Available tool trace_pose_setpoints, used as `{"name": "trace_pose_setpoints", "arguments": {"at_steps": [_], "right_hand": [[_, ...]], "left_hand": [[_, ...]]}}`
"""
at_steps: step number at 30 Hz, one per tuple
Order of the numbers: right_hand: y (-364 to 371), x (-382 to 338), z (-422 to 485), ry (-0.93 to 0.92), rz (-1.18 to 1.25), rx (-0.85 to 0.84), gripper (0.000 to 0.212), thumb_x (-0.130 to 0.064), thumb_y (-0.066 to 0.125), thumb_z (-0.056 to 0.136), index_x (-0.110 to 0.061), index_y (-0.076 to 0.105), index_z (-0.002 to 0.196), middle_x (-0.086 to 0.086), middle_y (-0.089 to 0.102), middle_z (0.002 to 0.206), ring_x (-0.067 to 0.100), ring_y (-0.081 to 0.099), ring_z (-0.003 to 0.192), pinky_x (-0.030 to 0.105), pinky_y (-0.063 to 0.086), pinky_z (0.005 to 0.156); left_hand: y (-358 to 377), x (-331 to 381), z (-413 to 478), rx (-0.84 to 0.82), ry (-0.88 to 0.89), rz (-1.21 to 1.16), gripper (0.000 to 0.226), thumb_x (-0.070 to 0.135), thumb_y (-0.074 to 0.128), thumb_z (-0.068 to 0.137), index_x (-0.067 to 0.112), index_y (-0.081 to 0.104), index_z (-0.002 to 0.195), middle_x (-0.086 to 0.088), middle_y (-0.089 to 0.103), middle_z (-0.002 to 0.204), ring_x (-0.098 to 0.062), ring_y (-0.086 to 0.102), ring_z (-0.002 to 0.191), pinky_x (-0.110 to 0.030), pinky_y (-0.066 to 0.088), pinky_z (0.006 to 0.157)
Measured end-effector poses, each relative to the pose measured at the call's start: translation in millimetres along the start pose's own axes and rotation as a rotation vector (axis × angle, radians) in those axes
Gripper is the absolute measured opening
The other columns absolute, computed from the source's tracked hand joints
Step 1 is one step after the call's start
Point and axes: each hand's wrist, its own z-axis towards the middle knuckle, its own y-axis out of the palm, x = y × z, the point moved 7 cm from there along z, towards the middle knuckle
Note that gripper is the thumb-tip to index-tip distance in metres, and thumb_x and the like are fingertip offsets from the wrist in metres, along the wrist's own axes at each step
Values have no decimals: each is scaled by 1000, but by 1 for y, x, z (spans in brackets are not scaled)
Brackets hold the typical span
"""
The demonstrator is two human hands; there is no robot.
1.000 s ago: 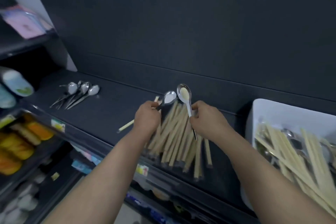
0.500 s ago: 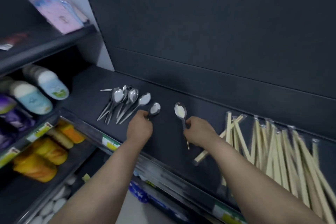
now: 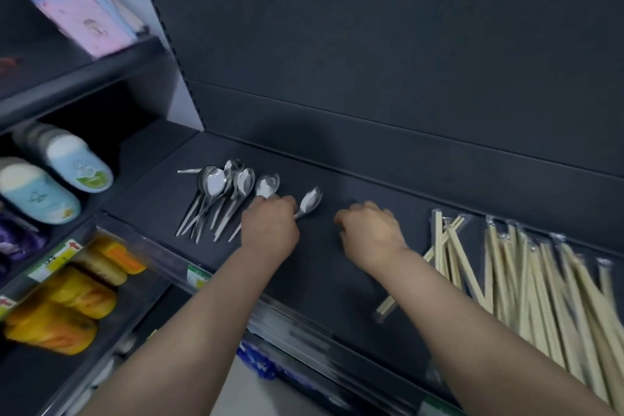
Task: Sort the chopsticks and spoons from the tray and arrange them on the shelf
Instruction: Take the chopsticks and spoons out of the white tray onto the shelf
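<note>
Steel spoon pinched by left hand, right hand fingers curled empty, bare shelf between.

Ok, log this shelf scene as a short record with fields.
left grip: holds a spoon by its handle
right grip: fingers curled, nothing seen in it
spoon pile: on shelf, left of both grips
chopsticks: wrapped, on shelf at right
tray: not in view
</note>
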Motion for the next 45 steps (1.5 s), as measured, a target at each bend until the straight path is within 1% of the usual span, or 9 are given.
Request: {"name": "trace_pose_setpoints", "arguments": {"at_steps": [3, 10, 13, 17, 23, 27, 33, 40, 45], "right_hand": [[-15, 22, -21, 16, -102, 66, 26, -10, 53, 87, -21, 61, 110, 1, 58, 113, 24, 48, 114, 35, 36, 90], [-52, 127, -128, 228, -47, 176, 26, -20, 50, 88, -26, 63, 109, -3, 62, 110, 22, 56, 110, 31, 41, 87], [-74, 183, -185, 357, -53, 230, 24, -23, 49, 89, -28, 64, 107, -3, 64, 108, 22, 58, 106, 31, 42, 81], [-109, 252, -263, 514, -129, 354, 12, -20, 55, 83, -23, 67, 86, 1, 65, 83, 30, 64, 83, 31, 41, 59], [-114, 360, -370, 786, -96, 276, 30, -24, 50, 90, -34, 63, 115, -2, 65, 115, 24, 61, 106, 29, 45, 76], [-96, 410, -406, 876, -47, 95, 34, -18, 52, 88, -31, 64, 117, 1, 64, 121, 25, 59, 111, 31, 47, 87], [-70, 433, -405, 802, 40, -73, 24, -27, 68, 78, -20, 69, 101, 1, 67, 103, 24, 64, 99, 29, 51, 82], [-81, 458, -433, 898, 195, 68, 16, -25, 54, 81, -15, 62, 90, 4, 65, 94, 27, 59, 89, 29, 47, 73], [-86, 473, -460, 988, 181, 96, 7, -18, 49, 82, -15, 46, 77, 10, 62, 92, 29, 49, 79, 29, 38, 67]], "left_hand": [[-6, 44, 0, 19, 136, 12, 26, 15, 51, 89, 22, 62, 112, -4, 64, 111, -28, 55, 107, -34, 43, 81], [-11, 182, -28, -151, 365, -375, 15, 21, 57, 91, 22, 68, 101, 4, 68, 105, -19, 61, 103, -33, 49, 89], [-11, 255, -53, -177, 468, -499, 11, 22, 58, 90, 25, 69, 92, 10, 69, 88, -14, 65, 90, -35, 52, 85], [-19, 362, -99, -200, 630, -564, 13, 21, 59, 89, 27, 69, 95, 10, 70, 89, -15, 66, 90, -35, 54, 83], [-33, 479, -161, -149, 767, -545, 18, 20, 54, 92, 26, 68, 102, 11, 70, 94, -13, 64, 93, -35, 54, 83], [-22, 516, -181, -173, 755, -514, 19, 22, 53, 94, 26, 67, 106, 10, 69, 100, -14, 63, 94, -35, 54, 83], [-12, 542, -199, -160, 733, -451, 20, 24, 51, 95, 24, 66, 109, 11, 67, 105, -12, 61, 96, -24, 42, 68], [-12, 565, -204, -6, 761, -195, 21, 16, 49, 92, 18, 64, 105, 2, 68, 96, -21, 59, 94, -35, 51, 76], [19, 588, -222, -261, 656, -65, 6, 15, 54, 89, 12, 53, 84, -7, 59, 95, -28, 60, 95, -31, 41, 66]]}}
